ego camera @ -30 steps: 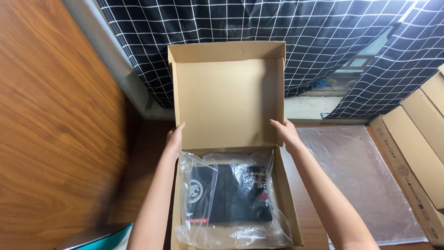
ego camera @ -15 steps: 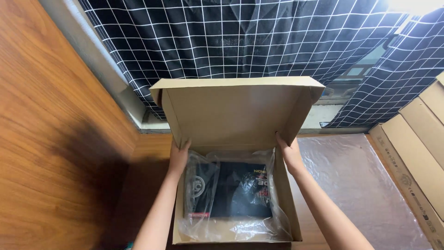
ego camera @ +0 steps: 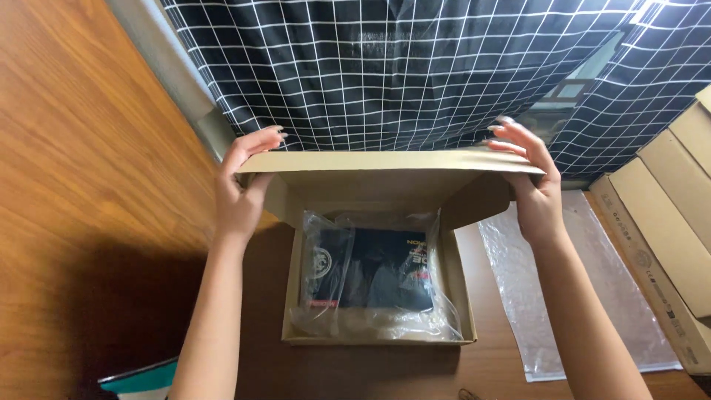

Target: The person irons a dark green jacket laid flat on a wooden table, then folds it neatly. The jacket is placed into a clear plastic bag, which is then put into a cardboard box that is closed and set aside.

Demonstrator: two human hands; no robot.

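Head view shows the left hand (ego camera: 241, 194) and right hand (ego camera: 532, 189) each clamped on one end of the brown cardboard lid flap (ego camera: 389, 161), whose long axis runs left-right across mid-frame, directly above the open cardboard box (ego camera: 378, 337) holding a plastic-bagged dark item (ego camera: 374, 278) on the wooden bench (ego camera: 81, 185).

Left hand (ego camera: 241, 189), right hand (ego camera: 529, 185) raised, arms extended, fingers (ego camera: 261, 137) clamped.

A plain brown cardboard box (ego camera: 385, 181) is showing against a navy curtain (ego camera: 415, 74) with a white grid, beside reddish-brown wood grain (ego camera: 81, 170)
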